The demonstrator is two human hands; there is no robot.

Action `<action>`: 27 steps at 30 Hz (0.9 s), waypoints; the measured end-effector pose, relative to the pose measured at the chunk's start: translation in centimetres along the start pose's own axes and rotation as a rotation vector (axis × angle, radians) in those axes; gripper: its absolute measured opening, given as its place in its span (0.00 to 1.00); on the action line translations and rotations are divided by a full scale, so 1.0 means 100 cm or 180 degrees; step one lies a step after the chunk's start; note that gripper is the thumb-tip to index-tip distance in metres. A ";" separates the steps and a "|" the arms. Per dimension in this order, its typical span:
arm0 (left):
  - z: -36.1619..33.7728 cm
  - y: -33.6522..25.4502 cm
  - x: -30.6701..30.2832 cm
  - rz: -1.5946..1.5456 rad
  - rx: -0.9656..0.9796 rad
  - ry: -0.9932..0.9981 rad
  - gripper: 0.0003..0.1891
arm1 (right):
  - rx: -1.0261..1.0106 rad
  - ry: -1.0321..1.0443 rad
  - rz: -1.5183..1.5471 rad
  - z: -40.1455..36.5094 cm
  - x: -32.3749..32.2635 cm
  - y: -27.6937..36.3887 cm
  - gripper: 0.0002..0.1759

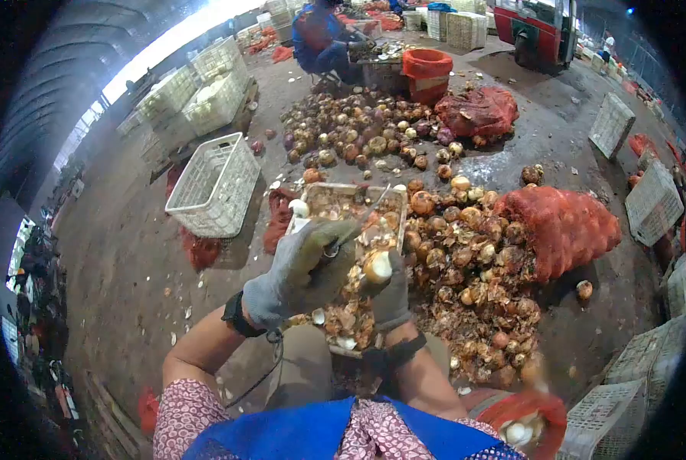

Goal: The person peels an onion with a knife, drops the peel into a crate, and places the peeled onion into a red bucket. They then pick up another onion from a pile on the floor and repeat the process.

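My left hand (301,261), in a grey work glove, is closed around a knife (375,202) whose thin blade points up and away from me. The knife's handle is mostly hidden by the fingers. A partly cut onion (378,267) with a white face and some brown skin sits in my gloved right hand (390,297), close beside the left. Both hands are above a crate (398,201) holding onion skins, trimmings and a few white pieces. A dark cord (278,349) hangs from near my left wrist.
Loose onions (454,230) and a red mesh sack (561,230) lie right of the crate. A white plastic crate (219,184) stands at the left. A red-lined bucket (523,429) is near my right side. Farther off, a person (320,38) sits behind another onion pile (351,126).
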State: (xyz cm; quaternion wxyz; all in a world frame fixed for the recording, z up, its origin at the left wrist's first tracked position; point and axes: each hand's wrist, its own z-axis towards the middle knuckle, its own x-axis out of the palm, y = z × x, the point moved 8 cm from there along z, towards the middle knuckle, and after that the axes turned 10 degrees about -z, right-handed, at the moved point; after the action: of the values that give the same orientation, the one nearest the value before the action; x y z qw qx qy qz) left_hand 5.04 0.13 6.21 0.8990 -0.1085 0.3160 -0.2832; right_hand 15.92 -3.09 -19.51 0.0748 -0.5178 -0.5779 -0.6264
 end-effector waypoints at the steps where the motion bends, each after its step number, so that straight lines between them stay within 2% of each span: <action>1: -0.002 -0.001 0.000 0.0036 -0.0118 0.0116 0.18 | -0.0003 0.0182 -0.0165 -0.001 0.004 0.003 0.20; 2: -0.004 -0.002 0.001 0.0063 -0.0227 0.0229 0.18 | -0.0353 -0.0286 -0.0361 0.001 -0.002 0.011 0.19; 3: -0.024 -0.020 -0.015 0.0051 -0.0193 0.0141 0.18 | -0.0262 -0.0302 -0.0452 -0.017 0.008 0.009 0.19; 5: -0.038 -0.027 -0.033 0.0284 -0.0604 0.0224 0.10 | -0.0571 -0.0215 -0.0753 -0.026 0.019 0.013 0.19; 6: -0.036 -0.041 -0.040 0.0279 -0.0346 0.0131 0.10 | -0.0690 -0.0240 -0.0773 -0.036 0.027 0.027 0.18; 7: -0.039 -0.046 -0.049 0.0283 -0.0347 0.0216 0.09 | -0.0828 -0.0252 -0.0859 -0.031 0.017 0.022 0.18; 9: -0.050 -0.050 -0.062 0.0293 -0.0765 0.0152 0.09 | -0.0822 -0.0373 -0.1097 -0.040 0.018 0.029 0.21; 10: -0.056 -0.054 -0.065 0.0294 -0.0779 0.0141 0.09 | -0.0877 -0.0142 -0.1020 -0.035 0.016 0.028 0.25; 12: -0.078 -0.042 -0.070 0.0125 -0.1458 -0.0082 0.09 | -0.0936 -0.0290 -0.0927 -0.040 0.013 0.031 0.27; 13: -0.084 -0.043 -0.071 0.0120 -0.1473 -0.0089 0.09 | -0.1011 -0.0274 -0.0862 -0.046 0.019 0.038 0.28; 14: -0.088 -0.043 -0.072 0.0117 -0.1418 -0.0138 0.08 | -0.0885 0.0043 -0.0919 -0.054 0.028 0.043 0.24; 15: -0.096 -0.043 -0.070 0.0100 -0.1370 -0.0183 0.08 | -0.0972 0.0066 -0.0725 -0.065 0.038 0.049 0.22; 16: -0.118 -0.023 -0.066 -0.0593 -0.2286 -0.0569 0.06 | -0.0913 0.0191 -0.0574 -0.069 0.045 0.050 0.24; 17: -0.121 -0.023 -0.060 -0.1231 -0.2121 -0.0739 0.07 | -0.0831 0.0282 -0.0427 -0.070 0.047 0.050 0.26; 19: -0.125 -0.021 -0.057 -0.1695 -0.2216 -0.1106 0.11 | -0.0777 0.0366 -0.0238 -0.067 0.048 0.048 0.27; 21: -0.126 -0.012 -0.054 -0.1396 -0.1869 -0.1320 0.17 | -0.0514 0.0193 0.0185 -0.089 0.072 0.052 0.27; 22: -0.128 -0.012 -0.050 -0.1390 -0.1829 -0.1335 0.19 | -0.0452 0.0727 -0.0049 -0.094 0.088 0.055 0.26; 23: -0.127 -0.016 -0.049 -0.1379 -0.1746 -0.1356 0.21 | -0.0559 0.0470 -0.0074 -0.098 0.089 0.056 0.25; 24: -0.130 -0.016 -0.042 -0.2267 -0.2083 -0.1461 0.23 | -0.0603 0.0514 -0.0249 -0.107 0.101 0.059 0.26; 25: -0.127 -0.019 -0.040 -0.2297 -0.2065 -0.1513 0.23 | -0.0660 0.0577 -0.0424 -0.112 0.110 0.062 0.27; 26: -0.116 -0.029 -0.043 -0.2058 -0.1621 -0.1529 0.24 | -0.0648 0.0595 -0.0476 -0.109 0.110 0.062 0.27; 27: -0.112 -0.037 -0.047 -0.1788 -0.1195 -0.1533 0.25 | -0.0562 0.0924 -0.0491 -0.107 0.118 0.058 0.27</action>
State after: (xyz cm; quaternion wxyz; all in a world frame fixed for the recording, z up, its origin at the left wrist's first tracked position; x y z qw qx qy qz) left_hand -6.68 -0.38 1.26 0.7996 -0.4157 0.1009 -0.4214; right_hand 8.57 -7.55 -4.94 0.0634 -0.3806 -0.5418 -0.7467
